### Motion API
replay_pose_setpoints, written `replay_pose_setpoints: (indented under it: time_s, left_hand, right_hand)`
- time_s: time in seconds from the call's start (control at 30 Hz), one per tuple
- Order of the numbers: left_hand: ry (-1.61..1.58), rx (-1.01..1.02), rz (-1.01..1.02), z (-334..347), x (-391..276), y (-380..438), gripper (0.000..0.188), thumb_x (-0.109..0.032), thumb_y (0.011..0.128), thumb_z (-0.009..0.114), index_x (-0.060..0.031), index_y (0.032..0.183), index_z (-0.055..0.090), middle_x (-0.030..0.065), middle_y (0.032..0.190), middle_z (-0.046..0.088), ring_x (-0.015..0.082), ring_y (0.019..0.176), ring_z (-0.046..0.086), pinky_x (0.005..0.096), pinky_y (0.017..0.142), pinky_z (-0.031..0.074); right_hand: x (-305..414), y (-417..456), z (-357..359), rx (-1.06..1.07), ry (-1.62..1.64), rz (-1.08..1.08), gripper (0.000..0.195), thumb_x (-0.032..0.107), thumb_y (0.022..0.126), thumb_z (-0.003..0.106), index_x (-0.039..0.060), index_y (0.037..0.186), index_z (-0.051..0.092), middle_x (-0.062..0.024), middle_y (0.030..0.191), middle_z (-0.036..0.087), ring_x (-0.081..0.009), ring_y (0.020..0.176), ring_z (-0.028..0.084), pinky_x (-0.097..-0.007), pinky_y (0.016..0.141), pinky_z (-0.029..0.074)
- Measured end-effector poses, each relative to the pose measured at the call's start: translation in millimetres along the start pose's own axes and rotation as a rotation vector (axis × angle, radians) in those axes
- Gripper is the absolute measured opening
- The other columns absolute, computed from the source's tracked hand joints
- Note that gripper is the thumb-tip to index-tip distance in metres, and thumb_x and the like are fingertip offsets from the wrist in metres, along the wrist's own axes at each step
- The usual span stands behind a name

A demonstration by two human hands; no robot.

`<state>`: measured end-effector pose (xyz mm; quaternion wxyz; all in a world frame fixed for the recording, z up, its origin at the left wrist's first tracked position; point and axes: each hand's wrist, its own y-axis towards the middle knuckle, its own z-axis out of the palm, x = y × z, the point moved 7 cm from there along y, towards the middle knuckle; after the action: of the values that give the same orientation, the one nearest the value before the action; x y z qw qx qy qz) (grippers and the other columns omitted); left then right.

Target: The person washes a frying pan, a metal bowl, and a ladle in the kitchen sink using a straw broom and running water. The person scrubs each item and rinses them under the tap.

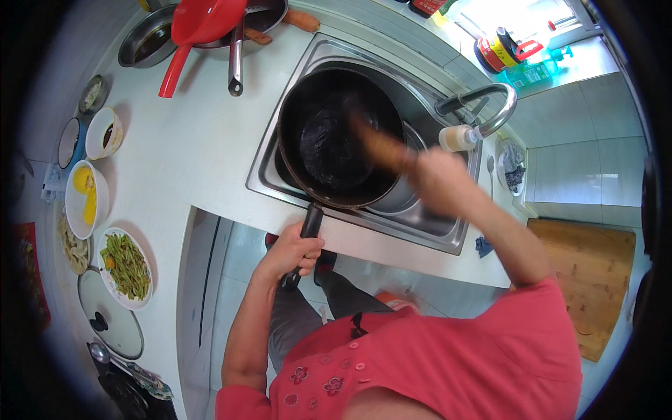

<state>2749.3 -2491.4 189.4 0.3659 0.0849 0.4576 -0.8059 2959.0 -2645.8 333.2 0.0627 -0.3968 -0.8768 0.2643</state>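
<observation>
My left hand (299, 251) grips the black handle of a dark wok (300, 176), which is over the stainless steel sink (451, 233). Dark liquid (336, 152) covers the bottom of the wok. In my right hand (441, 181) is a brown brush or scrubber (383, 147), blurred by motion, so its exact kind cannot be told. Its far end reaches down inside the wok and is hard to make out. Part of a metal basin (396, 194) shows in the sink beneath the wok's right side.
A curved faucet (506, 105) rises at the sink's right. Leftward stand a red plastic ladle (207, 21), a metal pan (149, 39), several bowls and a plate of green beans (126, 268). A glass lid (118, 325) lies below them. A wooden cutting board (583, 283) is at right.
</observation>
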Motion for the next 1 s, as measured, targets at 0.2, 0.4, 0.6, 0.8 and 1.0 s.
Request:
replay_pose_setpoints:
  time_s: [0.2,0.4,0.6,0.8,1.0]
  left_hand:
    - [-0.001,0.011,-0.010,6.9,-1.1,3.2,0.017,-0.002,0.092,0.059,-0.0089,0.089,0.044,-0.0041,0.063,0.040,0.0041,0.044,0.036,0.0242,0.038,0.030]
    - [0.000,-0.022,-0.005,0.4,2.4,0.9,0.017,-0.002,0.092,0.059,-0.0098,0.091,0.044,-0.0048,0.062,0.038,0.0041,0.044,0.034,0.0240,0.038,0.029]
    - [0.035,-0.025,-0.005,7.9,0.9,3.3,0.019,-0.003,0.092,0.060,-0.0104,0.091,0.043,-0.0052,0.062,0.038,0.0039,0.044,0.034,0.0235,0.038,0.028]
    - [0.012,-0.063,0.027,7.7,2.0,2.9,0.018,-0.003,0.092,0.060,-0.0101,0.091,0.043,-0.0045,0.062,0.040,0.0040,0.044,0.036,0.0239,0.038,0.029]
    - [0.059,-0.044,0.024,4.0,5.9,2.4,0.017,-0.003,0.093,0.060,-0.0105,0.092,0.045,-0.0047,0.062,0.039,0.0034,0.044,0.034,0.0231,0.038,0.028]
  right_hand:
    - [57.5,8.1,25.6,-0.205,0.343,-0.129,0.043,0.015,0.089,0.061,0.0116,0.132,0.058,-0.0248,0.073,0.066,-0.0454,0.072,0.066,-0.0530,0.064,0.053]
    - [16.3,-10.9,60.0,-0.102,0.242,0.040,0.048,0.018,0.087,0.065,0.0139,0.135,0.061,-0.0233,0.077,0.068,-0.0413,0.074,0.069,-0.0501,0.067,0.056]
    - [26.6,16.7,41.2,-0.280,0.249,-0.018,0.038,0.007,0.084,0.059,0.0070,0.122,0.060,-0.0228,0.080,0.069,-0.0408,0.076,0.070,-0.0503,0.066,0.057]
    - [-23.6,-8.8,-5.1,-0.139,-0.185,-0.041,0.010,0.009,0.086,0.062,0.0035,0.088,0.069,-0.0164,0.080,0.072,-0.0314,0.079,0.073,-0.0414,0.066,0.058]
    - [45.8,-21.7,-67.9,0.091,0.148,-0.549,0.023,0.011,0.082,0.066,0.0052,0.102,0.075,-0.0202,0.082,0.072,-0.0357,0.078,0.072,-0.0443,0.072,0.058]
